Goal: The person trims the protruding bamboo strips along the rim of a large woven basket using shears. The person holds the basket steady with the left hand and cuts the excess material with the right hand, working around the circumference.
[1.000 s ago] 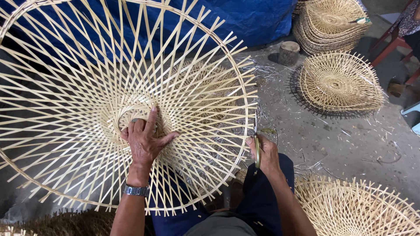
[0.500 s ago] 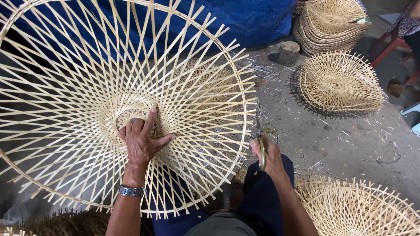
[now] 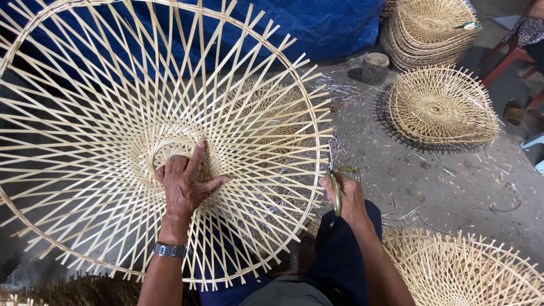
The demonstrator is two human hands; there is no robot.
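Observation:
A large open-weave bamboo frame (image 3: pixel 102 96), round with a hoop rim and splayed strips, fills the left of the head view. My left hand (image 3: pixel 186 182) lies flat on its woven centre ring, fingers spread, a metal watch on the wrist. My right hand (image 3: pixel 347 197) is just outside the frame's right rim, closed on a pair of scissors (image 3: pixel 334 181) with yellowish handles, blades pointing up toward the strip ends.
A finished woven basket (image 3: pixel 442 107) lies on the concrete floor at right, a stack of them (image 3: pixel 436 25) behind it, another (image 3: pixel 470 272) at lower right. A wooden stump (image 3: pixel 375 68), blue tarp (image 3: pixel 317 25) and red stool leg (image 3: pixel 507 59) are nearby.
My right hand with the scissors has shifted slightly along the frame's right rim. My left hand stays pressed on the centre ring.

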